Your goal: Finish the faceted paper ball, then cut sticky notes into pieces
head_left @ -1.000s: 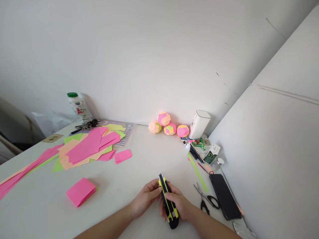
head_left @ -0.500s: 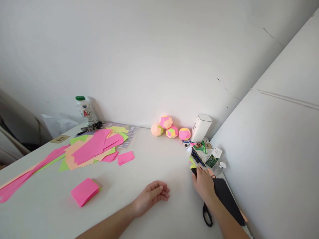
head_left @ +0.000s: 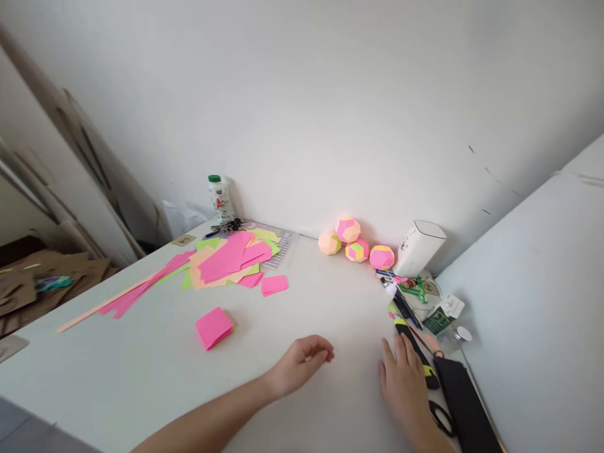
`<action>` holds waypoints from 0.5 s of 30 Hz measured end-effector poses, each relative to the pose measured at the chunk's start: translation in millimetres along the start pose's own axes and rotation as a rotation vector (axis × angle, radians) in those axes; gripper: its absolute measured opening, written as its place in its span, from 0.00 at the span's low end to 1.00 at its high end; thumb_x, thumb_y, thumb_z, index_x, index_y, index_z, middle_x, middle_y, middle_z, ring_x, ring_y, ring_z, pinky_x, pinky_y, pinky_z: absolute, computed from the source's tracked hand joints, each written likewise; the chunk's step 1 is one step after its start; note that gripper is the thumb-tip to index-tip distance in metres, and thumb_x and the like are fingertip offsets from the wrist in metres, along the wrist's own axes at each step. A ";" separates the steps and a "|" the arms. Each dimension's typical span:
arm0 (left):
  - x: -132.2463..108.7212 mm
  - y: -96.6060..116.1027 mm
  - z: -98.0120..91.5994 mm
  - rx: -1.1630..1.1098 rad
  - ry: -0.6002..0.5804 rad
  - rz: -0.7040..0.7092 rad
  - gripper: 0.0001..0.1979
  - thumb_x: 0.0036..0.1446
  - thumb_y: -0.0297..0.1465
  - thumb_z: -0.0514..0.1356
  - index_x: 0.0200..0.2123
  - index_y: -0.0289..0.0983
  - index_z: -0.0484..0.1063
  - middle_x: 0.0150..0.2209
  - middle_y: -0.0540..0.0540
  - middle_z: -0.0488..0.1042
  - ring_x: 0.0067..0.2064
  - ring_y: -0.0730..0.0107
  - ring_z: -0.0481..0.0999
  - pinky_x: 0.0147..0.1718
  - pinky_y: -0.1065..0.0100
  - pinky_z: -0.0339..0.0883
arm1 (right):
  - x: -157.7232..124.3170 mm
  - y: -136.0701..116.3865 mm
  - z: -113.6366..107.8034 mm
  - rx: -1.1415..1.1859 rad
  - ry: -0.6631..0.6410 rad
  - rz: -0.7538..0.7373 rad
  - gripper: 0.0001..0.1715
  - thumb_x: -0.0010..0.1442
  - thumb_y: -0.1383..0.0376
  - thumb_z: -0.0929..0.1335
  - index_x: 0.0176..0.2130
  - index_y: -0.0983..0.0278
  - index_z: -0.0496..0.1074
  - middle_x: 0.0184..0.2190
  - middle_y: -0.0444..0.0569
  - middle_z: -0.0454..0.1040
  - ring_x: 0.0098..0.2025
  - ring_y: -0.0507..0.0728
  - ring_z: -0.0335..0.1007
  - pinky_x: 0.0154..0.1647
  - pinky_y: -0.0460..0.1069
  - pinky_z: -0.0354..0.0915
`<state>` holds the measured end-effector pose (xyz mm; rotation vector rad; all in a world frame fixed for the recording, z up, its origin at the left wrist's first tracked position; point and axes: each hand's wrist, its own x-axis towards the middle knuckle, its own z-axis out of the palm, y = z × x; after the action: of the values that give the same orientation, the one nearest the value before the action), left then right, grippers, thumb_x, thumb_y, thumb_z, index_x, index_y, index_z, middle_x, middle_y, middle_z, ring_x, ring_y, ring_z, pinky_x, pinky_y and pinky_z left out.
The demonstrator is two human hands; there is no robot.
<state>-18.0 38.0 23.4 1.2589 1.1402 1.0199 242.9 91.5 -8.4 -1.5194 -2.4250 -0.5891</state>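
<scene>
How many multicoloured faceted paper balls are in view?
4, by the white wall: peach-green ball leftmost, pink-peach ball uppermost, pink-green ball below it, pink-yellow ball rightmost. Others may hide behind.

The green-capped bottle [head_left: 221,202] bears the letters "AD", the A red

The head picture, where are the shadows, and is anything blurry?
Head view: the bottle throws a soft shadow on the wall, and a faint one lies right of the pink stack; head view: the knife is easy to make out, but the bottle's small print is too blurry to read.
</scene>
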 end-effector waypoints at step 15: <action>-64.6 -52.2 -167.4 0.864 0.675 -0.297 0.38 0.56 0.51 0.50 0.63 0.33 0.54 0.62 0.35 0.60 0.63 0.47 0.59 0.58 0.50 0.60 | -48.1 26.2 14.8 -0.173 0.160 -0.023 0.21 0.56 0.77 0.60 0.45 0.62 0.71 0.45 0.58 0.73 0.46 0.66 0.69 0.42 0.58 0.65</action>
<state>-195.7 -0.7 -19.4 1.3412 2.3881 0.7430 288.0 69.4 -34.6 -1.4466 -2.3250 -0.9095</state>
